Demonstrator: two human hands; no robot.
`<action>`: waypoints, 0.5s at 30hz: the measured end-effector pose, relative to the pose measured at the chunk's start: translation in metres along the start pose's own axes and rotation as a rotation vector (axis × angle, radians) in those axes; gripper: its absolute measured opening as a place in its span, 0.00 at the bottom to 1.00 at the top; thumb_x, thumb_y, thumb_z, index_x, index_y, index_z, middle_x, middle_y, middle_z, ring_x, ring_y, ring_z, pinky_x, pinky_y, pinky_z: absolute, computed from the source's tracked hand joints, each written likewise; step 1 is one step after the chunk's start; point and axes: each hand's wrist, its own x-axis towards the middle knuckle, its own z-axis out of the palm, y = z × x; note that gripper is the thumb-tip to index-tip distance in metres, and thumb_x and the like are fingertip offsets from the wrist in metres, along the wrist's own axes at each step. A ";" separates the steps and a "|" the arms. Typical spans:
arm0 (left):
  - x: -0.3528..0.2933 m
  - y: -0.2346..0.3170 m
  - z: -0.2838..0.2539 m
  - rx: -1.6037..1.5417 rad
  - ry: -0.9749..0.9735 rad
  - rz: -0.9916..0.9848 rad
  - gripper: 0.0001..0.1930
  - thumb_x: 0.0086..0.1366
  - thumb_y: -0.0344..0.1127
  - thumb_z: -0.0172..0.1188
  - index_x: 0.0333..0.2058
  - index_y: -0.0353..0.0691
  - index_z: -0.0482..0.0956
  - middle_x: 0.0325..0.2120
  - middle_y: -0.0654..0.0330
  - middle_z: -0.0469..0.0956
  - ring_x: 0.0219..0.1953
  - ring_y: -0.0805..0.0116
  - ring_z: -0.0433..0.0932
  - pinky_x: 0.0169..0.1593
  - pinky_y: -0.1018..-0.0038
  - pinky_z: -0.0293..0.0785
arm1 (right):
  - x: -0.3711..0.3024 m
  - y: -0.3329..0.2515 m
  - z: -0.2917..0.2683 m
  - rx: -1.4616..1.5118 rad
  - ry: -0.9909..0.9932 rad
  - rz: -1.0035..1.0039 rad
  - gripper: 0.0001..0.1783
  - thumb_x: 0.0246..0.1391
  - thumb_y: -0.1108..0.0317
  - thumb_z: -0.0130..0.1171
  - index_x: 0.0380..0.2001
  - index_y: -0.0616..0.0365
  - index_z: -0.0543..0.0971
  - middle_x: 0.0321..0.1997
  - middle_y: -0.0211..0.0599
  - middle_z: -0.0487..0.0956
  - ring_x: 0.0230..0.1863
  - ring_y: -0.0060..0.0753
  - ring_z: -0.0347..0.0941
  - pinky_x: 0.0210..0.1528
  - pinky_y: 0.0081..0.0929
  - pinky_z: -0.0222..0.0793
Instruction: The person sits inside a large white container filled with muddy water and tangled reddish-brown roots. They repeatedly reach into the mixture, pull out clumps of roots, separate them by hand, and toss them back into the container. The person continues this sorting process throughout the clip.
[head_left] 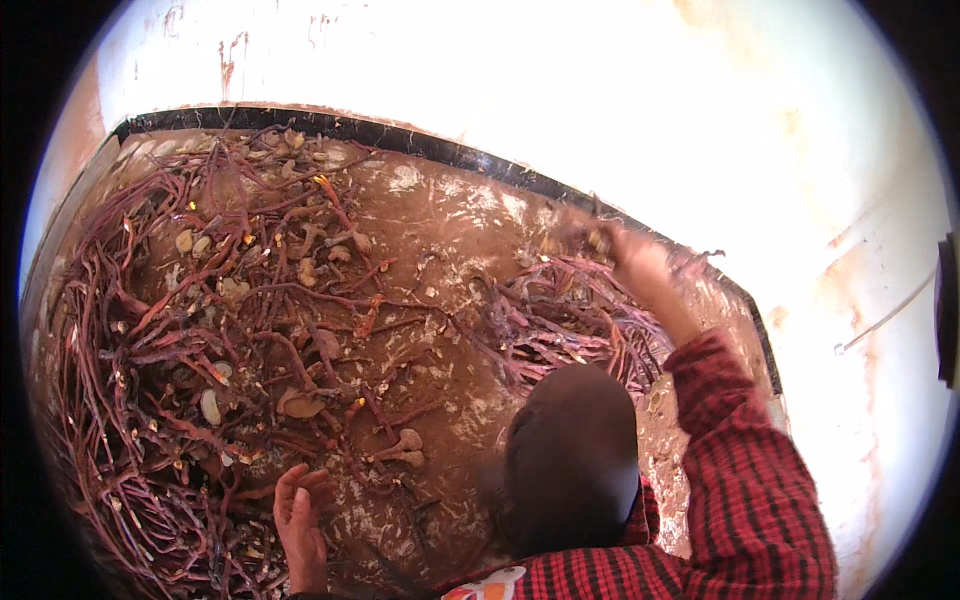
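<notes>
Left hand [302, 525], 7 o'clock: thumb and fingers apart, beside loose reddish roots [180, 347]. Right hand [630, 258], 2:30: blurred, can't tell grip, by root bundle [565, 325].

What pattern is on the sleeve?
The sleeve has red and black checks; it shows best in the head view.

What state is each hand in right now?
Left hand: open, loosely curved, nothing visibly held.
Right hand: blurred, near reddish root-like stalks; grip cannot be told.
</notes>
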 end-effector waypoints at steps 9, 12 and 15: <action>-0.019 -0.025 -0.022 0.353 0.043 -0.198 0.20 0.64 0.38 0.55 0.50 0.34 0.68 0.42 0.55 0.76 0.45 0.64 0.75 0.50 0.69 0.70 | -0.080 -0.046 0.150 0.220 -0.077 -0.044 0.26 0.52 0.73 0.43 0.56 0.62 0.64 0.52 0.45 0.70 0.55 0.41 0.66 0.58 0.36 0.58; -0.007 -0.065 -0.028 0.408 -0.132 -0.131 0.18 0.63 0.35 0.57 0.49 0.34 0.69 0.43 0.56 0.75 0.47 0.68 0.74 0.50 0.72 0.69 | -0.077 -0.024 0.170 0.286 -0.084 -0.092 0.24 0.52 0.75 0.42 0.55 0.61 0.66 0.52 0.51 0.72 0.53 0.50 0.68 0.54 0.42 0.62; -0.003 -0.053 0.004 0.830 -0.283 -0.039 0.19 0.59 0.32 0.60 0.49 0.38 0.70 0.44 0.56 0.75 0.48 0.61 0.74 0.52 0.69 0.69 | -0.082 -0.017 0.166 0.487 -0.191 -0.131 0.30 0.43 0.79 0.53 0.54 0.60 0.67 0.50 0.55 0.73 0.52 0.55 0.68 0.55 0.43 0.63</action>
